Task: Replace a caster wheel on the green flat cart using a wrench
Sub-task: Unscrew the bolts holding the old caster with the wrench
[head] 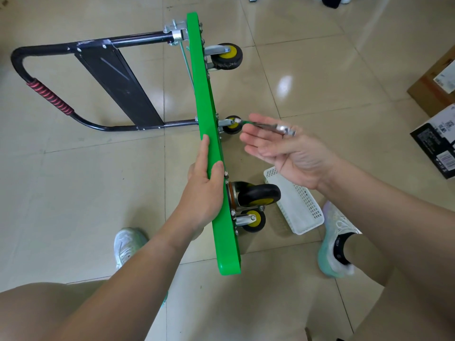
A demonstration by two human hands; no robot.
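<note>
Left grip [204, 190] clamps cart [204, 94] edge; right grip [290, 153] pinches wrench [266, 126] thumb-to-forefinger, shaft pointing ahead at caster [232, 127] just beyond fingertips.

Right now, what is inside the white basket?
Nothing shows in the visible part of the white basket; the wrist of the right hand covers one corner, so that part cannot be checked.
</note>
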